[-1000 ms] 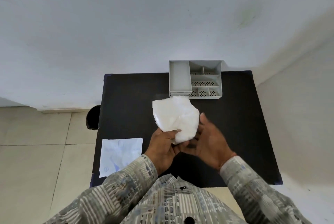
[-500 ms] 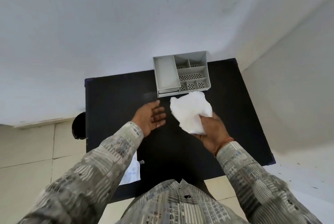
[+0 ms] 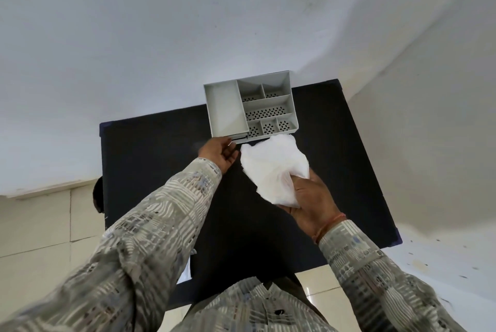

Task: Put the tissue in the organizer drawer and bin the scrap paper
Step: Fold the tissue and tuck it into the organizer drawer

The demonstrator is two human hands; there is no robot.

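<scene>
A crumpled white tissue (image 3: 273, 168) is gripped from below by my right hand (image 3: 312, 201), held just in front of the grey desk organizer (image 3: 225, 110) at the far edge of the black table (image 3: 150, 160). My left hand (image 3: 219, 154) reaches forward with fingers spread, its fingertips at the organizer's low front drawer (image 3: 241, 138), which looks closed or barely ajar. A corner of the white scrap paper (image 3: 186, 268) peeks out under my left sleeve at the table's near left.
The organizer has one large compartment on the left and several small perforated ones on the right. A dark round bin (image 3: 98, 195) stands on the tiled floor beside the table's left edge. White walls close in behind and to the right.
My left hand has let go of the tissue and reached forward to the organizer's drawer front. My right hand now holds the tissue alone and has carried it closer to the organizer.
</scene>
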